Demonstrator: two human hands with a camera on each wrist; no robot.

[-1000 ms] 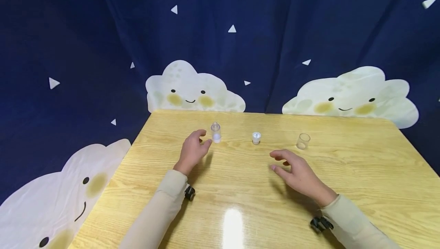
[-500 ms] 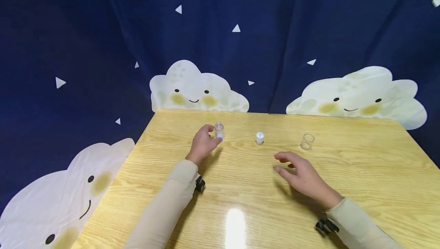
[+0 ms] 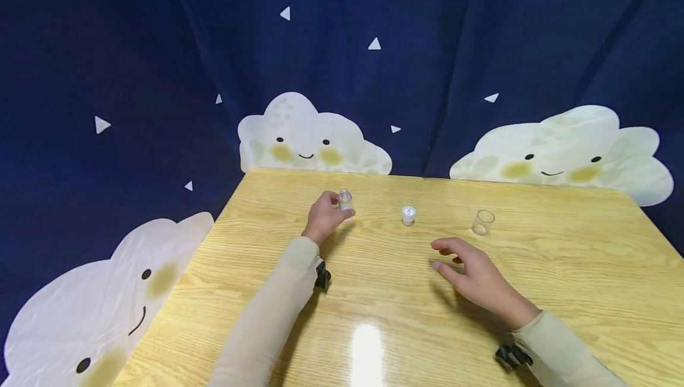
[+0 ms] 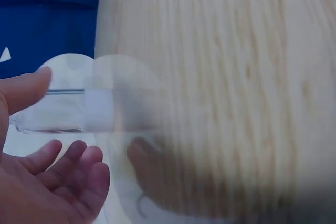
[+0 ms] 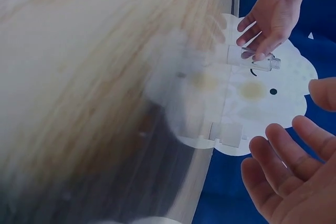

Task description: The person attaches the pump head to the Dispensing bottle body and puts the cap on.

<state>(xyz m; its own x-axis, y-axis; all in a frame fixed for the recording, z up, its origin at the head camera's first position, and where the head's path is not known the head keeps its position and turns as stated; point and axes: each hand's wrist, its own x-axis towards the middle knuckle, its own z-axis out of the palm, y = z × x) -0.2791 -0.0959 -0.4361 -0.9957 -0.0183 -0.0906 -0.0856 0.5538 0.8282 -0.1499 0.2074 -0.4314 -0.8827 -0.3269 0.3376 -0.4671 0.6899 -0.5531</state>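
A small clear bottle (image 3: 345,199) with a white lower part stands upright on the wooden table. My left hand (image 3: 323,218) is around it, with thumb and fingers on opposite sides. In the left wrist view a gap shows between the fingers (image 4: 71,169) and the bottle (image 4: 58,111), and the thumb lies close along its other side. A small white cup-shaped piece (image 3: 408,215) sits farther right, and a clear open cylinder (image 3: 483,222) stands beyond it. My right hand (image 3: 475,271) hovers over the table in front of these two, fingers loosely bent, holding nothing.
The wooden table (image 3: 417,292) ends at the back against a dark blue curtain (image 3: 331,31) printed with clouds and triangles. Black wrist cameras (image 3: 323,274) are strapped under both sleeves. A bright reflection shines on the near tabletop.
My left hand has moved right and forward, from beside the bottle to around it. The bottle stays in place. My right hand has hardly moved. The whole view has shifted slightly.
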